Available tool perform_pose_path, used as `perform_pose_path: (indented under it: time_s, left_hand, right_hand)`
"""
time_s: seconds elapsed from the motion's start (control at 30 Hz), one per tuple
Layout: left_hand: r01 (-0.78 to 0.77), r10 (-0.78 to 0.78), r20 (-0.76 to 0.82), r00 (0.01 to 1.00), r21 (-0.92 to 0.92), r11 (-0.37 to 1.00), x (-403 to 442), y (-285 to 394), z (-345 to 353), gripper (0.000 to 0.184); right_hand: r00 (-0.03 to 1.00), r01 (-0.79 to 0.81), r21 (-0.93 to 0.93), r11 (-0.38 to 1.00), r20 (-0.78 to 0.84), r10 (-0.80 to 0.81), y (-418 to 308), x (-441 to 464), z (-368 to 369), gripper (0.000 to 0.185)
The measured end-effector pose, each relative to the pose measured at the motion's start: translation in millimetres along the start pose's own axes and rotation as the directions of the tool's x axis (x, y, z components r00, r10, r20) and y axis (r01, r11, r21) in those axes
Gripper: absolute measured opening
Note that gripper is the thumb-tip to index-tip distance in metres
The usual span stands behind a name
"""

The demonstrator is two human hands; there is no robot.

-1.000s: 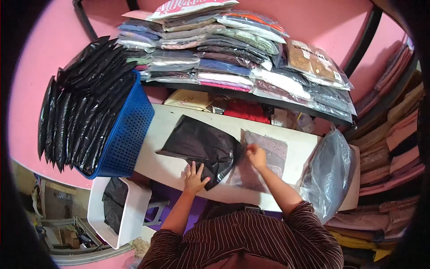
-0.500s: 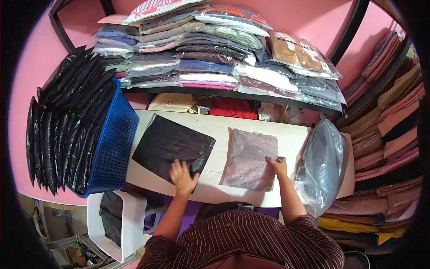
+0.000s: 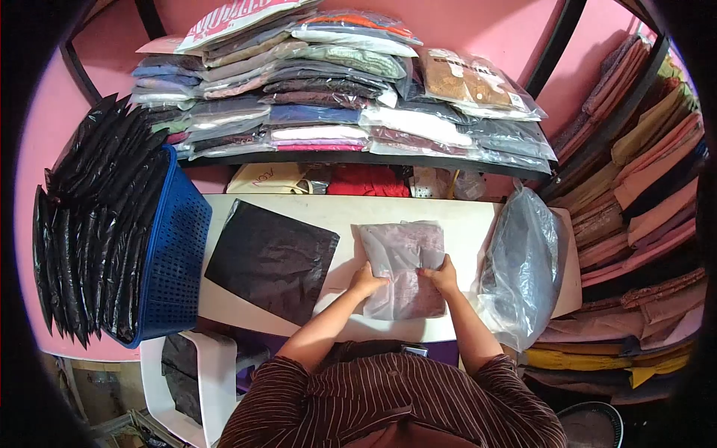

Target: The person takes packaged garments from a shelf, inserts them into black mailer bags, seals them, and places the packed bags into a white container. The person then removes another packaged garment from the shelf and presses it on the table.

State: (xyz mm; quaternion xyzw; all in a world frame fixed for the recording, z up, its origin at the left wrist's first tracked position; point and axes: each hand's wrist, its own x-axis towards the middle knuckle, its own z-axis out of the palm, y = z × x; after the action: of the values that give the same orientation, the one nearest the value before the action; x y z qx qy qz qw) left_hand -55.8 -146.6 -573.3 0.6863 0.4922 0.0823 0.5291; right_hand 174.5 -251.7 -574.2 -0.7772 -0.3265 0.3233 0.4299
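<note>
A clear plastic packet with a folded mauve garment inside (image 3: 403,250) is held between my two hands over the white table. My left hand (image 3: 367,281) grips its left edge, thumb on top and fingers underneath. On the opposite edge, my right hand (image 3: 442,276) holds it the same way. To the left, a black plastic mailing bag (image 3: 272,257) lies flat on the tabletop, apart from both hands. A large translucent plastic bag (image 3: 523,257) rests at the table's right end.
A blue basket (image 3: 175,254) packed with black parcels (image 3: 97,246) stands at the left. Stacked bagged clothes (image 3: 321,112) fill the shelf behind the white table (image 3: 291,203). Folded fabrics (image 3: 642,216) line the right side. A white chair (image 3: 216,373) sits below left.
My left hand has left the black mailing bag and moved right to the garment packet's left edge. Both hands now grip the packet. The whole view has shifted slightly.
</note>
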Motion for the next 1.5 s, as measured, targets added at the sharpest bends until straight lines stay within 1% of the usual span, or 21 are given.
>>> perform_pose_path:
  time_s: [0.13,0.17,0.27,0.33,0.47,0.53,0.57,0.63,0.67,0.73,0.8,0.9,0.93,1.0,1.13,1.2,1.27,1.33,1.4,1.47,1.5]
  left_hand:
    - [0.104,-0.103,0.016,0.995,-0.08,0.991,-4.3,20.0,15.7,0.079]
    - [0.212,-0.169,0.153,0.974,-0.335,0.918,-18.9,38.1,13.2,0.085]
    - [0.294,-0.172,0.261,0.95,-0.559,0.776,-23.7,51.2,11.4,0.086]
    - [0.348,-0.136,0.366,0.921,-0.609,0.713,-25.5,47.4,5.2,0.086]
    - [0.306,-0.063,0.355,0.933,-0.689,0.657,-36.6,39.5,2.4,0.078]
    - [0.138,0.027,0.291,0.956,-0.53,0.837,-32.2,20.7,-2.6,0.066]
    - [-0.054,0.127,0.227,0.966,-0.305,0.951,-32.4,11.5,-15.8,0.048]
    - [-0.318,0.324,-0.126,0.938,0.061,0.946,-38.3,-17.6,-32.2,0.033]
    - [-0.235,0.37,-0.355,0.859,0.367,0.9,-48.1,-29.9,-41.6,0.031]
    - [0.115,0.21,-0.439,0.874,0.605,0.788,-72.0,-27.2,-70.9,0.05]
    - [0.211,0.104,-0.454,0.885,0.59,0.779,-89.4,-27.3,-85.6,0.052]
    - [0.145,0.176,-0.427,0.887,0.62,0.771,-78.1,-50.1,-87.4,0.043]
    - [0.148,0.176,-0.43,0.885,0.62,0.771,-72.1,-57.1,-86.0,0.043]
    - [0.123,0.198,-0.388,0.9,0.663,0.738,-60.0,-69.9,-83.6,0.037]
    - [0.161,0.245,-0.416,0.876,0.73,0.664,-49.5,-85.6,-88.5,0.025]
    - [0.063,0.182,-0.482,0.857,0.45,0.891,-52.6,-87.0,-100.8,0.019]
    - [-0.035,0.08,-0.555,0.828,0.09,0.995,-45.5,-102.5,-109.1,0.02]
    - [0.036,-0.191,-0.397,0.898,-0.366,0.93,-53.7,-95.4,-122.5,0.021]
    - [-0.081,-0.151,-0.29,0.945,-0.653,0.753,-65.1,-94.3,-132.2,0.016]
    - [0.028,-0.218,-0.246,0.944,-0.6,0.8,-73.0,-79.3,-145.6,0.013]
    - [0.137,-0.286,-0.204,0.936,-0.538,0.832,-74.9,-76.0,-150.3,0.012]
  right_hand:
    - [0.993,0.113,-0.186,0.976,0.045,-0.106,-27.7,-3.8,-1.5,0.076]
    - [0.993,0.114,-0.185,0.976,0.052,-0.107,-38.3,-7.5,-1.7,0.076]
    - [0.977,0.109,-0.315,0.943,0.209,-0.043,-84.3,-31.5,4.6,0.092]
    - [0.907,0.299,-0.332,0.895,0.391,-0.158,-92.8,-42.9,15.0,0.111]
    - [0.953,0.259,-0.548,0.795,0.28,-0.118,-92.6,-53.6,34.0,0.123]
    - [0.965,0.211,-0.589,0.78,0.253,-0.07,-89.1,-47.5,35.0,0.124]
    - [0.968,0.197,-0.564,0.802,0.241,-0.068,-79.1,-40.4,33.4,0.125]
    - [0.976,0.138,-0.499,0.856,0.215,-0.032,-70.5,-30.7,26.7,0.129]
    - [0.975,0.142,-0.499,0.855,0.22,-0.034,-68.6,-27.0,22.9,0.129]
    - [0.971,0.111,-0.319,0.941,0.239,-0.033,-66.7,-19.5,14.8,0.127]
    - [0.976,0.076,-0.355,0.932,0.219,0.004,-62.7,-14.4,10.3,0.125]
    - [0.97,0.141,-0.024,0.99,0.204,-0.133,-24.4,7.5,14.0,0.115]
    - [0.969,0.143,-0.022,0.989,0.206,-0.136,-21.3,10.1,15.0,0.115]
    - [0.942,0.056,0.231,0.971,0.31,-0.128,-17.7,13.8,16.4,0.106]
    - [0.902,0.019,0.434,0.901,0.381,-0.202,-42.6,-5.6,22.0,0.097]
    - [0.839,-0.006,0.47,0.883,0.482,-0.251,-57.5,-17.3,25.1,0.091]
    - [0.821,0.063,0.424,0.904,0.493,-0.289,-78.6,-29.6,25.9,0.092]
    - [0.699,0.237,0.349,0.907,0.587,-0.408,-89.6,-34.9,30.1,0.094]
    - [0.648,0.248,0.357,0.901,0.63,-0.428,-90.9,-35.4,40.3,0.096]
    - [0.495,0.379,0.236,0.894,0.765,-0.412,-104.9,-38.2,48.9,0.097]
    - [0.441,0.305,0.226,0.925,0.827,-0.347,-117.1,-43.0,52.2,0.1]
